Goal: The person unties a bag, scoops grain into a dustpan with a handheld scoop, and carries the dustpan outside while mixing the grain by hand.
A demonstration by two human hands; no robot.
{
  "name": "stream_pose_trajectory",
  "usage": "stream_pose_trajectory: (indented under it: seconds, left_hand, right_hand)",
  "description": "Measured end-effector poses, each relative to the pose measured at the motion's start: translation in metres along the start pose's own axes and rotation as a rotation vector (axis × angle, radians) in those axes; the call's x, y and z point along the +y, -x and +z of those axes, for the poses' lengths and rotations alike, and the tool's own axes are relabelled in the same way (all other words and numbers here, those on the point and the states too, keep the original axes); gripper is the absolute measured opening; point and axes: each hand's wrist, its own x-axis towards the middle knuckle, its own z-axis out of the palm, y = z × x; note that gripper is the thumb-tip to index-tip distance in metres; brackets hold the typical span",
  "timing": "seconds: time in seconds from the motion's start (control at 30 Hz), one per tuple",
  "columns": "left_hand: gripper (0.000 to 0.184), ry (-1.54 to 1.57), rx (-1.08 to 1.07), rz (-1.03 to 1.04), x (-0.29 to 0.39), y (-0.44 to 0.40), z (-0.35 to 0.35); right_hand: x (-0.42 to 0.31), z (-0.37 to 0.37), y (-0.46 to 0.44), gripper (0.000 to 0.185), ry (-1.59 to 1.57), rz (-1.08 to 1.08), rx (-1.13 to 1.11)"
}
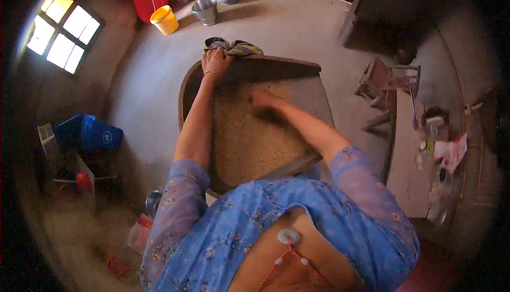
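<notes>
A large scoop-shaped tray [305, 66] lies in front of my body, with a layer of brown grain-like material [249, 138] spread over its base. My left hand [216, 63] is at the tray's far left rim, its fingers closed over a striped cloth [244, 48] that is bunched on the rim. Over the material, near the middle of the tray, is my right hand [261, 100]. It is blurred by motion, and its fingers cannot be made out.
A yellow bucket [164, 20] and a metal pail [205, 11] stand on the floor beyond the tray. Blue bins [100, 134] are at the left. At the right are a small wooden chair [375, 78] and a long board [408, 154] with items beside it.
</notes>
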Motion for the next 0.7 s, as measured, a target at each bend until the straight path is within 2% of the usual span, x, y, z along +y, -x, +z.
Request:
stream_pose_trajectory:
  seconds: [0.03, 0.07, 0.1, 0.2, 0.23, 0.4, 0.5, 0.6, 0.7]
  left_hand:
    - [0.038, 0.009, 0.016, 0.013, 0.005, -0.027, 0.010]
    - [0.038, 0.017, -0.025, -0.024, 0.012, -0.047, 0.019]
    - [0.038, 0.031, -0.030, -0.061, 0.022, -0.083, 0.021]
    - [0.038, 0.033, -0.057, -0.092, 0.016, -0.166, 0.069]
    - [0.038, 0.029, -0.074, -0.120, -0.007, -0.178, 0.061]
    - [0.040, -0.003, -0.012, -0.073, 0.027, -0.315, 0.105]
    - [0.041, 0.024, -0.085, -0.076, 0.034, -0.407, 0.159]
    - [0.042, 0.045, -0.061, 0.005, 0.033, -0.500, 0.203]
    - [0.043, 0.022, -0.021, 0.102, 0.077, -0.606, 0.257]
  right_hand:
    - [0.005, -0.005, 0.003, 0.047, 0.004, 0.097, -0.048]
    - [0.031, 0.029, -0.003, 0.047, 0.207, -0.012, 0.049]
    - [0.047, 0.025, -0.013, 0.046, 0.219, -0.027, -0.017]
    - [0.075, -0.019, -0.033, 0.042, 0.035, -0.107, -0.261]
    - [0.066, -0.030, -0.042, 0.041, -0.025, -0.150, -0.328]
    - [0.149, -0.110, -0.084, 0.035, -0.337, -0.205, -0.556]
    - [0.211, -0.153, -0.120, 0.031, -0.552, -0.182, -0.580]
    - [0.264, -0.196, -0.168, 0.028, -0.780, -0.165, -0.525]
    - [0.339, -0.254, -0.213, 0.024, -1.021, -0.294, -0.375]
